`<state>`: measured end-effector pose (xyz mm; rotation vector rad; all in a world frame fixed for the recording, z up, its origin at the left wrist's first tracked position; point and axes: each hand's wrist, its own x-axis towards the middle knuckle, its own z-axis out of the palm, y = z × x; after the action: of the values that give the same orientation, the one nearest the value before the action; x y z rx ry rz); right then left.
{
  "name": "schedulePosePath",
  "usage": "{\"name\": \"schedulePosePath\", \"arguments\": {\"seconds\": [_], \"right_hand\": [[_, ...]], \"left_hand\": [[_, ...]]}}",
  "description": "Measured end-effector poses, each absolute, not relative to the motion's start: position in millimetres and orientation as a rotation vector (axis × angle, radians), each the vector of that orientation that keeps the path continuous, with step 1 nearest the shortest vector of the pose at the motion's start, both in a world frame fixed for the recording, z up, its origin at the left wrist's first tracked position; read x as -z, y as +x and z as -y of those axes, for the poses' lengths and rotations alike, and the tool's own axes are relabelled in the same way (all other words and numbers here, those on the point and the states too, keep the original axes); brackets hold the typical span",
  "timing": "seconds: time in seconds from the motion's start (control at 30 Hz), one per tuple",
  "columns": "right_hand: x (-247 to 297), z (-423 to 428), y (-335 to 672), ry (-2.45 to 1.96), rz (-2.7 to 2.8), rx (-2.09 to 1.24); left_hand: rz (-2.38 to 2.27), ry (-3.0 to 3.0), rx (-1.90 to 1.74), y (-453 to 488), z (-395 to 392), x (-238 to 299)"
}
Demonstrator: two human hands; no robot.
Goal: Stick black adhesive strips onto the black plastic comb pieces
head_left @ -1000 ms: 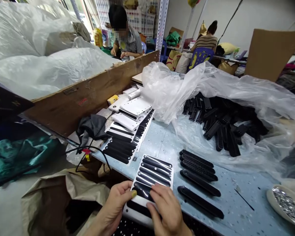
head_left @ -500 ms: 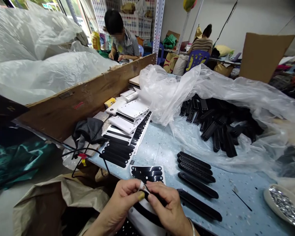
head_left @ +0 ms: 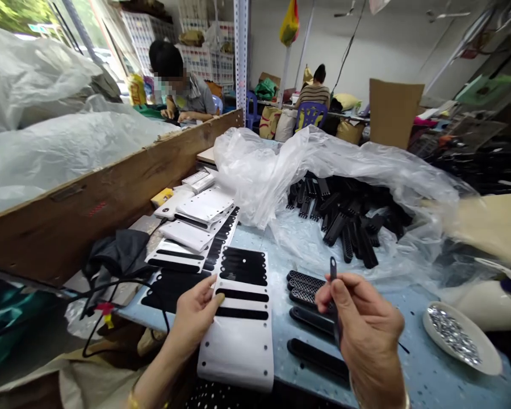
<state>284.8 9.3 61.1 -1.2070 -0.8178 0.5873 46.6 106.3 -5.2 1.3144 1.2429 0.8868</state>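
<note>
I see the black strip (head_left: 333, 268) near-vertical, holed tip up, right of the sheet (head_left: 238, 341), finger-clamped by the right hand (head_left: 361, 326), earlier on that sheet; the left hand (head_left: 195, 311) pinches the sheet's edge.

Backing sheet (head_left: 238, 346): white, paper-like, smooth. Strip in right hand (head_left: 368, 324): thin, black, material unclear. Laid-out pieces (head_left: 315, 357): black, apparently plastic; near ones smooth, far ones latticed and rough. Bag (head_left: 255, 170): clear plastic film, crinkled, glossy. Plank (head_left: 111, 184): brown wood, scuffed. Panel (head_left: 395, 113): cardboard, matt. Small parts (head_left: 453, 335): metallic, bright. Dish (head_left: 489, 366): pale, smooth. Counter (head_left: 438, 383): smooth, speckled. Bundled cloth (head_left: 121, 250): dark, matt.
</note>
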Motion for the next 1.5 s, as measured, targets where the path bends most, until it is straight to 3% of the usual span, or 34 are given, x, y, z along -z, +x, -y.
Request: {"name": "schedulePosePath", "arguments": {"seconds": [0.17, 0.33, 0.43, 0.6, 0.8, 1.0, 1.17, 1.5], "right_hand": [[-44, 18, 330, -1.516, 1.089, -0.338], [-10, 38, 367, -1.673, 1.138, -0.385], [0, 44, 379, -1.683, 1.151, -0.480], [9, 56, 391, -1.768, 1.150, -0.506], [15, 65, 390, -1.779, 1.348, -0.374], [10, 67, 381, -1.698, 1.507, -0.463], [8, 52, 382, -1.643, 1.510, -0.212], [-10, 14, 349, -1.537, 1.922, 0.064]], "left_hand": [[-1.499, 2.353, -0.860, 53, -143, 22], [-1.224, 2.726, -1.188, 82, -134, 21], [-0.952, 2.559, -1.218, 118, -119, 13], [-0.647, 2.280, -0.714, 158, -106, 9], [-0.516, 2.231, -0.479, 163, -108, 10], [-0.492, 2.225, -0.341, 163, -110, 5], [-0.646, 2.121, -0.443, 167, -112, -1], [-0.672, 1.266, -0.183, 192, -112, -11]]}}
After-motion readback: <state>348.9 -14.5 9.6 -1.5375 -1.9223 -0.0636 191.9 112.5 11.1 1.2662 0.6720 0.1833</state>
